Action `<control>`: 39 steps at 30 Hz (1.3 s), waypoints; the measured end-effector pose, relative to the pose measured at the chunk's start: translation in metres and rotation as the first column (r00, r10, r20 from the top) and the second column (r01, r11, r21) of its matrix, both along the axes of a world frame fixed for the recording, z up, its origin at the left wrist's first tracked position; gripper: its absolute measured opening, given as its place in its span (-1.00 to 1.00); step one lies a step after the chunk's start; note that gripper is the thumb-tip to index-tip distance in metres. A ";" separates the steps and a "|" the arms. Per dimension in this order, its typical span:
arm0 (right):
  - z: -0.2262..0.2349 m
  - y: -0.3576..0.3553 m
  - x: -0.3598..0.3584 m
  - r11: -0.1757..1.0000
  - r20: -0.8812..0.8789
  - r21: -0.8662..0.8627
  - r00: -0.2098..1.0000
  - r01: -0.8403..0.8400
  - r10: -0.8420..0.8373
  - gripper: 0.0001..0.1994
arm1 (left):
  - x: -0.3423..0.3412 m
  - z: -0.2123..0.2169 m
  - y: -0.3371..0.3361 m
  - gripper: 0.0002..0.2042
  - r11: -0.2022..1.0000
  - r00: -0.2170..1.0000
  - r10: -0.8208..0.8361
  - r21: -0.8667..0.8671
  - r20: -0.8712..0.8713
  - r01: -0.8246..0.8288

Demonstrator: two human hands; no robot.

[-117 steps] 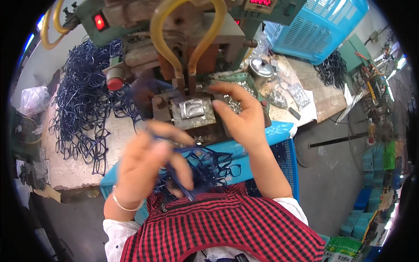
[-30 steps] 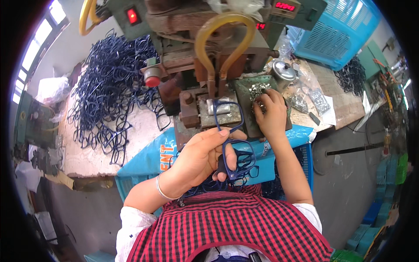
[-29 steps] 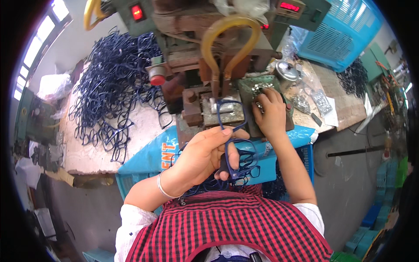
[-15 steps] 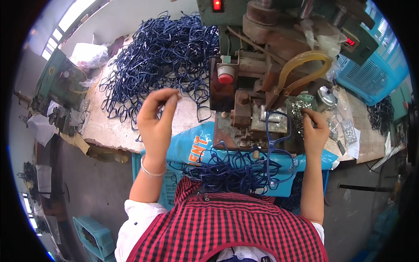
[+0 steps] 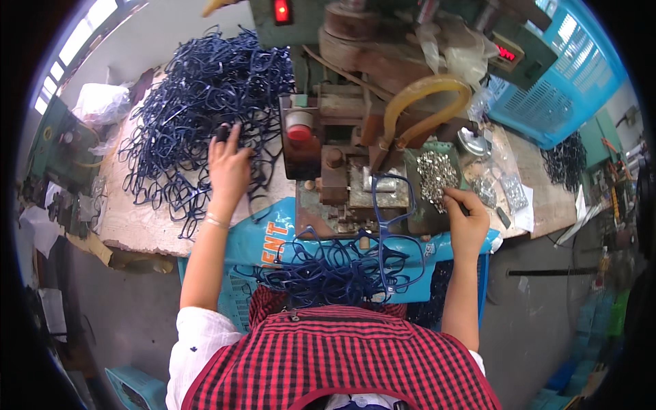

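Observation:
My left hand (image 5: 229, 171) reaches over the near part of a big heap of dark blue eyeglass frames (image 5: 205, 89), fingers stretched out and apart. Something small and dark covers or lies at one of its fingertips. My right hand (image 5: 469, 220) is at the near edge of a tray of small shiny metal parts (image 5: 436, 174), thumb and finger pinched together; what they hold, if anything, is too small to name. Between my hands, one blue eyeglass frame (image 5: 383, 225) hangs upright at the press's metal fixture (image 5: 381, 184). A smaller pile of blue frames (image 5: 321, 277) lies before my apron.
The green press (image 5: 355, 41) with its yellow hose (image 5: 427, 85) stands over the middle of the bench. A red button (image 5: 298, 132) sits left of the fixture. Blue crates (image 5: 560, 75) stand at the back right. A blue plastic sheet (image 5: 239, 236) covers the bench's front edge.
My left hand has moved from the near side of the heap onto it, its pinched fingers spreading. My right hand stays by the metal parts. The whole view has shifted.

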State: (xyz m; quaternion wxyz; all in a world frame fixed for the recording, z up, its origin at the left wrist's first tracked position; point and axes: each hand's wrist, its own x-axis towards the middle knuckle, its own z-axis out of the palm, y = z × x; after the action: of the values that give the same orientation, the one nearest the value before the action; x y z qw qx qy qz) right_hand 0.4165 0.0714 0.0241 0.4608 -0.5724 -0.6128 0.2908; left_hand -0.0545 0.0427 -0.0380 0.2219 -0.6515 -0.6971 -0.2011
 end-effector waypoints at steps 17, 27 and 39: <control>0.075 0.005 -0.113 0.878 -0.640 0.052 0.659 -0.476 0.395 -0.43 | 0.102 0.145 -0.049 -0.89 0.567 -0.147 -0.800 0.814 0.581 0.129; 0.097 -0.026 -0.100 0.896 -0.417 0.073 0.803 -0.438 0.426 -0.52 | 0.155 0.173 -0.040 -0.85 0.524 0.119 -0.850 0.795 0.514 0.305; -0.032 0.036 -0.006 0.962 0.502 0.272 0.848 0.029 -0.168 -0.89 | 0.194 0.143 -0.030 -0.74 0.361 0.386 -0.920 0.237 -0.067 0.902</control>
State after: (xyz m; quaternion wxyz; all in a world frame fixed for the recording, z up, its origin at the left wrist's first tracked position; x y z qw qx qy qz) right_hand 0.4100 0.1076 -0.0079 0.3616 -0.5968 -0.7160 0.0198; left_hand 0.1394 0.0126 0.1046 0.1218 -0.8883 -0.1993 -0.3955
